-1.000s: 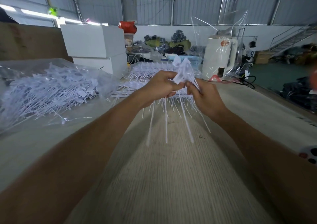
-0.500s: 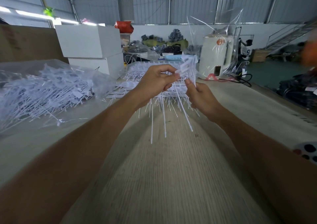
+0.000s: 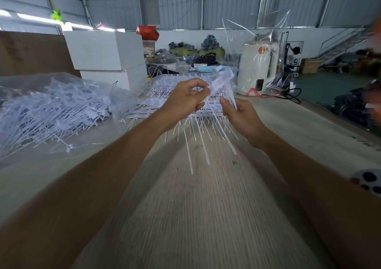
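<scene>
Separated since a second ago, my left hand (image 3: 185, 102) pinches the heads of the bundle of thin white plastic tag ties (image 3: 221, 80), raised above the pale wooden table (image 3: 206, 217). My right hand (image 3: 241, 116) grips several stems. I judge a few ties are being drawn out.

I'm in a warehouse-style packing workshop, no question. Overhead runs a corrugated grey metal roof (image 3: 226, 5) on steel trusses, with strip lights (image 3: 41, 19) along the left. I'm at a long pale wooden worktable (image 3: 195, 217), and to my left a clear plastic bag heaped with white tag ties (image 3: 51, 108) sprawls across it, bulk stock of the same sort as the bunch of thin white plastic tag ties (image 3: 206, 141) in my grip. Stacked white rectangular boxes (image 3: 105, 50) sit behind it. Far back, dark bundled goods (image 3: 208, 42) pile against the white wall, a brown cardboard carton (image 3: 311, 65) stands on the green floor (image 3: 321, 85), and a grey metal staircase (image 3: 342, 42) climbs at right.
</scene>
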`<state>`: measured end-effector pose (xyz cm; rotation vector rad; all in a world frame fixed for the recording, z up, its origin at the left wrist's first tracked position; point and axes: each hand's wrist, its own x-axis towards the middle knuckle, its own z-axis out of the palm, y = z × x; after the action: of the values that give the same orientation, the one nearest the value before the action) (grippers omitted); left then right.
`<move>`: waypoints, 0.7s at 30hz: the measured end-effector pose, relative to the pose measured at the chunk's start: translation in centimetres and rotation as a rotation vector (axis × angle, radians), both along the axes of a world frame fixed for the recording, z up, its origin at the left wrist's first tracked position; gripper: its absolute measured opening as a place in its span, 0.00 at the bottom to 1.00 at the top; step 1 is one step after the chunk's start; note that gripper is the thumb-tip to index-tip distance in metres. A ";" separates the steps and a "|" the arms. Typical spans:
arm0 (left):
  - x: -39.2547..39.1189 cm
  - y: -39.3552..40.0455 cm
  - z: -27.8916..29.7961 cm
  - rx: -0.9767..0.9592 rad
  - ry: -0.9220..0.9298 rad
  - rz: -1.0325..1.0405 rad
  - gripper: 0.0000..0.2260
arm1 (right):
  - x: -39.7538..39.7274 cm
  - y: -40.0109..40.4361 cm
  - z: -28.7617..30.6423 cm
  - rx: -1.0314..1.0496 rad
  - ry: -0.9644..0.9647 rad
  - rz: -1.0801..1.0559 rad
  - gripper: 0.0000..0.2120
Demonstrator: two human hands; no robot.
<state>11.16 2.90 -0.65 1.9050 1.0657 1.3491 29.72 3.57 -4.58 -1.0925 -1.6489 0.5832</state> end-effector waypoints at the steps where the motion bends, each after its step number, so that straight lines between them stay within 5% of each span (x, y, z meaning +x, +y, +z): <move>1: 0.0 0.1 0.0 -0.020 0.019 0.004 0.05 | 0.1 0.2 0.2 -0.018 0.052 -0.012 0.20; 5: 0.0 0.2 -0.3 -0.114 0.169 -0.011 0.05 | 0.6 0.3 0.9 -0.176 0.207 0.147 0.20; 9: 0.5 -0.3 -0.4 -0.084 0.203 -0.067 0.05 | -0.2 -0.4 0.3 -0.167 0.074 0.338 0.16; 14: 0.8 0.3 -0.7 0.021 0.363 0.206 0.07 | 0.1 0.1 0.6 -0.142 0.201 0.265 0.15; 21: 0.8 0.3 -1.0 -0.094 0.118 0.087 0.11 | 0.4 0.3 0.4 -0.204 0.240 0.246 0.13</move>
<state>12.00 3.17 -1.60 1.9080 1.2608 1.2227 30.13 3.84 -4.19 -0.9267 -1.5457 1.0221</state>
